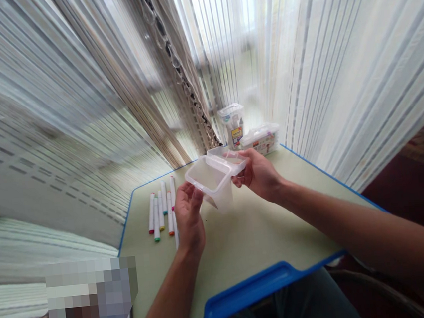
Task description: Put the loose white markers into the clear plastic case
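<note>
A clear plastic container (221, 196) is held above the table, tilted, with its hinged lid (238, 162) swung back to the right. My left hand (189, 213) grips the container's near left rim, thumb on top. At the other side, the fingers of my right hand (260, 174) are closed around the lid. No contents show through the opening. Several white markers (160, 211) with coloured ends lie on the table just left of my left hand, which partly hides some of them.
On the pale green table (257, 239) with its blue edge, a tall clear tub (234, 127) and a low lidded plastic box (261, 142) stand at the back. String curtains (115, 88) hang behind. A blue tray groove (252, 287) runs along the front edge.
</note>
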`<state>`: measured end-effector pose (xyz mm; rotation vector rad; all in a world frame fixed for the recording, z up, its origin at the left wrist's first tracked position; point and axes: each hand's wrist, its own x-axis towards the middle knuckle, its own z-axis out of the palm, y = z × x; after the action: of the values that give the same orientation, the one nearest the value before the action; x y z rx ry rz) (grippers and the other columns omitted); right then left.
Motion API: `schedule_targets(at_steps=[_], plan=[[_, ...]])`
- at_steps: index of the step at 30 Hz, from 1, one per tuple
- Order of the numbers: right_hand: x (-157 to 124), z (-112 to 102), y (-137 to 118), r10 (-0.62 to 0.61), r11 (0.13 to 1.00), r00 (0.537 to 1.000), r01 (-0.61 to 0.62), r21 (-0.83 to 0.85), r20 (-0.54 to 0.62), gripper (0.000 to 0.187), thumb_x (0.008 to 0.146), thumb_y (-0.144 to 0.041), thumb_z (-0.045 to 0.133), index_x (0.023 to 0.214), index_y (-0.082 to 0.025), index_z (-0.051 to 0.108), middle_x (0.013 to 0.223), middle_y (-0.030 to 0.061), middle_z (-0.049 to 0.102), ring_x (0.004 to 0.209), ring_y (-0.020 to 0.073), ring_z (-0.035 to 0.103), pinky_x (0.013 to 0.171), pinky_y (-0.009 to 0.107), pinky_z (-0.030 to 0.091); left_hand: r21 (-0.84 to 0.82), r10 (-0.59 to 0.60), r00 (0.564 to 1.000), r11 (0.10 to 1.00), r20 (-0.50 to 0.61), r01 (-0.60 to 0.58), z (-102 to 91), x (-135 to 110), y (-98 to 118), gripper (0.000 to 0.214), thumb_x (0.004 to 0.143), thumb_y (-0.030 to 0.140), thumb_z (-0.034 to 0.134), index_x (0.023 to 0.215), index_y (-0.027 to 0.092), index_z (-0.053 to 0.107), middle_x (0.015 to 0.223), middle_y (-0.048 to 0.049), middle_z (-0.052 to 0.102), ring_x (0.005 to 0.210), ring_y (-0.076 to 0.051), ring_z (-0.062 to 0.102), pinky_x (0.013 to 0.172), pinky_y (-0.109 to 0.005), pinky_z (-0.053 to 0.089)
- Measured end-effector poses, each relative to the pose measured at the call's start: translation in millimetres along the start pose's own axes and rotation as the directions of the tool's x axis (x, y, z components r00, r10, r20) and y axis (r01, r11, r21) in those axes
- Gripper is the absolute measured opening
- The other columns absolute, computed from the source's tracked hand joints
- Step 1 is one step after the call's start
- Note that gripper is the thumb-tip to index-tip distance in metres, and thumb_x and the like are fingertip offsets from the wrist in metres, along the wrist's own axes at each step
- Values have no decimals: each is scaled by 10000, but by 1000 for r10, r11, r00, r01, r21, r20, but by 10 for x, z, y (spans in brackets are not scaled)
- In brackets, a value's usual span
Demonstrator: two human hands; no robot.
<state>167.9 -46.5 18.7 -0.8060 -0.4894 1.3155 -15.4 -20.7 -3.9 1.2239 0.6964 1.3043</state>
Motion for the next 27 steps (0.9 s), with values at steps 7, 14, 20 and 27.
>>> schedule_targets(at_steps=[7, 14, 20, 27], plan=[[-70, 22, 87, -67, 980, 995, 79, -182, 70, 574, 823, -361, 423, 1336, -117, 507, 563, 42, 704, 361, 168, 541, 401, 250, 406, -158, -131, 982, 981, -137, 109, 2, 52, 74, 306, 735, 363, 790, 948, 207, 635, 745, 42, 615, 630, -89, 547, 609, -201, 430], [-94, 2, 184, -228, 914, 953, 279, -296, 198, 638, 848, -428, 478, 1415, -145, 404, 629, -3, 702, 403, 165, 582, 404, 261, 426, -4, -23, 974, 1000, -227, 23, -54, 27, 14, 368, 842, 496, 685, 1035, 183, 703, 944, -41, 676, 716, -103, 574, 552, -179, 471], [-152, -69, 279, -375, 777, 871, 482, -404, 317, 557, 903, -371, 566, 1418, -214, 427, 819, -8, 693, 551, 141, 631, 492, 262, 483, 56, -123, 983, 990, -136, 131, -56, -21, 22, 433, 845, 479, 702, 1192, 225, 657, 1114, -69, 650, 828, -150, 616, 503, -181, 534], [-146, -97, 275, -538, 472, 757, 635, -612, 371, 358, 911, -367, 652, 1234, -214, 629, 1024, 71, 704, 774, 164, 658, 571, 257, 530, -51, -136, 965, 990, -225, 128, -79, 86, 27, 333, 771, 281, 738, 1083, 178, 684, 1063, -48, 680, 758, -118, 650, 641, -251, 612]])
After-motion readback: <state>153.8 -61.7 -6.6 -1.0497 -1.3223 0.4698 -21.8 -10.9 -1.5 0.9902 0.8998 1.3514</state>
